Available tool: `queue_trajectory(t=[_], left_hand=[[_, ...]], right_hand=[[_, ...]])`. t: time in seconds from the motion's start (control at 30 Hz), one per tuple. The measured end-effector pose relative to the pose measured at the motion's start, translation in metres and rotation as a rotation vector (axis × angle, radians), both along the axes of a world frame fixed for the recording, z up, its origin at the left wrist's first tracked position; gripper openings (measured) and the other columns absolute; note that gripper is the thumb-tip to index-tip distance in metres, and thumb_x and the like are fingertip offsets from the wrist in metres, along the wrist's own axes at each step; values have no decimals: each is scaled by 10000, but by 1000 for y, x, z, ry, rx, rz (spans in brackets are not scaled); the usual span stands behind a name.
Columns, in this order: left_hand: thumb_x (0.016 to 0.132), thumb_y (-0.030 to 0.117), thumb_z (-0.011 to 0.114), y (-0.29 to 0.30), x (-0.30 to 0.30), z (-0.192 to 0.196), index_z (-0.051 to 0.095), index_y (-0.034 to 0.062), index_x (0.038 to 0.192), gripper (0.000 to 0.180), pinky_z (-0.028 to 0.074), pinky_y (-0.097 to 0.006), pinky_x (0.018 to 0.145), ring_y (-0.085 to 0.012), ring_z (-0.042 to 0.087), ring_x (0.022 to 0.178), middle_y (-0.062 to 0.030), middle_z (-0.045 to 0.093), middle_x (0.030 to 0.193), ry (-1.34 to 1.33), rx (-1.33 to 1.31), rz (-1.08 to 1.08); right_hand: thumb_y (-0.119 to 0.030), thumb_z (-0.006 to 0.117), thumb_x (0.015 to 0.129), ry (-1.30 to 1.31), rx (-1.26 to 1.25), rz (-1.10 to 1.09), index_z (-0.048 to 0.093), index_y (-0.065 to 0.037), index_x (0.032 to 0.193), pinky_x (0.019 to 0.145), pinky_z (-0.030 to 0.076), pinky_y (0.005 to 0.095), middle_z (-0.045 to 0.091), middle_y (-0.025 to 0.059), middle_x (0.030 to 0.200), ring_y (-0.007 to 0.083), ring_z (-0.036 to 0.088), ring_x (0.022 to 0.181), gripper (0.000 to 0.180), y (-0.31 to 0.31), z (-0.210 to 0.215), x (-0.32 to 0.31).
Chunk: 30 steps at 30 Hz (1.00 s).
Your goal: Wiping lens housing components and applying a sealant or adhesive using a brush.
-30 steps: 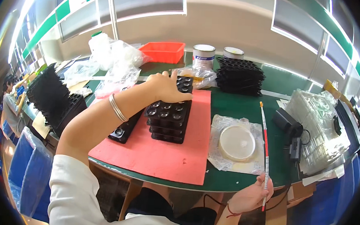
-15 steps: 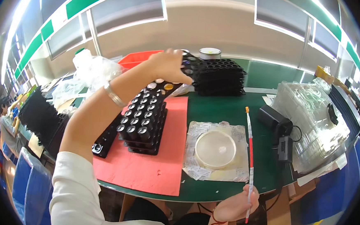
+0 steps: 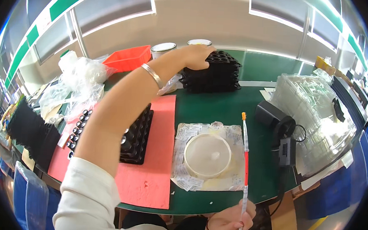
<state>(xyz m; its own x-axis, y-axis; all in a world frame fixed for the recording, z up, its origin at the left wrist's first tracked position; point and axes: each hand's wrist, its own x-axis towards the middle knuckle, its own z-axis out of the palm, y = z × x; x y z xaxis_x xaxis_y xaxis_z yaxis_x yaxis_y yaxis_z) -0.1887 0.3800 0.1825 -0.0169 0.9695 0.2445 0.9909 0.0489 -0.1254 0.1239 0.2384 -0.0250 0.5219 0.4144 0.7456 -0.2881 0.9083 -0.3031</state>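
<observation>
My left hand (image 3: 198,59) reaches across to the stack of black perforated trays (image 3: 211,78) at the far middle and grips the near left edge of the topmost tray. Its fingertips are partly hidden. Low at the right, my right hand (image 3: 231,218) is closed around a thin paintbrush (image 3: 246,161) with a red and white handle, held upright, orange-tipped bristles up. Beside the brush, a round shallow dish (image 3: 207,155) of whitish material rests on a paper-covered square (image 3: 184,180). My left forearm partly hides a black rack (image 3: 141,144) with small black cylinders.
More cylinders (image 3: 78,129) stand at the left on pink sheeting (image 3: 147,193). Behind are a red bin (image 3: 128,59), two round tins (image 3: 163,49) and plastic bags (image 3: 79,70). A black corded device (image 3: 276,117) and clear plastic trays (image 3: 314,118) occupy the right side.
My left hand has moved from above the cylinder rack to the tray stack, with the black perforated tray. My right hand still holds the paintbrush. The whole view has shifted slightly.
</observation>
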Motion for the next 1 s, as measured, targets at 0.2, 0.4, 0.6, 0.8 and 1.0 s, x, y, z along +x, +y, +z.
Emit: queue_trajectory(t=[0.2, 0.4, 0.6, 0.8, 1.0], left_hand=[[799, 222, 534, -133, 72, 20, 596, 50, 1051, 311, 498, -407, 731, -316, 597, 867, -109, 598, 985, 150, 245, -226], [631, 219, 743, -313, 136, 4, 610, 72, 864, 306, 476, -313, 561, -209, 561, 633, -46, 538, 763, 209, 506, 97], [650, 296, 761, -372, 92, -64, 597, 51, 920, 399, 484, -347, 602, -276, 589, 726, -84, 546, 841, -21, 462, 523], [685, 274, 742, -361, 71, -75, 610, 47, 838, 304, 468, -344, 584, -244, 577, 665, -47, 539, 727, -129, 473, 471], [575, 44, 724, -353, 71, -83, 563, 73, 784, 265, 450, -326, 536, -222, 544, 611, -38, 515, 696, -164, 719, 224]], right_hand=[[-196, 293, 950, -227, 6, -11, 463, 45, 1094, 817, 407, 399, 538, 235, 1007, 311, 525, 916, 328, 2, -7, 20], [-173, 361, 951, -265, -160, 32, 471, 45, 1053, 861, 392, 382, 534, 204, 982, 283, 513, 935, 264, -9, -3, 21], [-157, 363, 934, -261, -270, 56, 461, 12, 985, 804, 374, 366, 526, 157, 896, 243, 503, 855, 202, -15, 6, 16], [-153, 384, 927, -291, -330, 118, 479, 7, 986, 811, 366, 350, 507, 135, 919, 202, 464, 860, 195, -15, 11, 21], [-184, 447, 931, -283, -347, 259, 511, -3, 977, 743, 392, 301, 539, 106, 879, 173, 493, 810, 198, -15, 25, 24]])
